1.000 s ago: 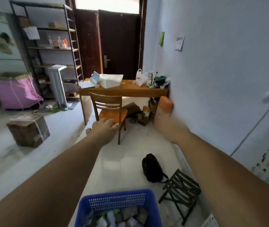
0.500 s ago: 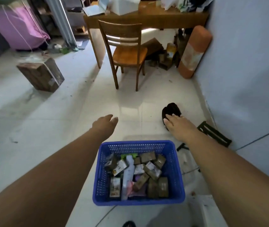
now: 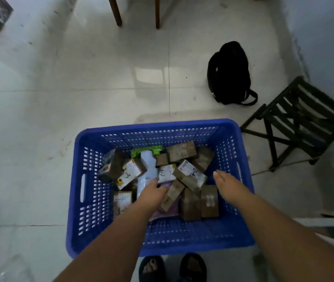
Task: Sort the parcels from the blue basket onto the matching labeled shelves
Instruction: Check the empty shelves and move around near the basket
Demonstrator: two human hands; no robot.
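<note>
Hands reaching into perforated blue plastic basket [image 3: 85, 184]: left hand [image 3: 152, 193] touching white pouch [image 3: 148, 174], grip unclear; right hand [image 3: 228, 185] flat, released, hovering over blocky cardboard parcels [image 3: 182, 152].

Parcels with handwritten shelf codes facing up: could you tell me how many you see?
3: left parcel, middle parcel, right parcel, side by side in the basket; more may be hidden.
</note>
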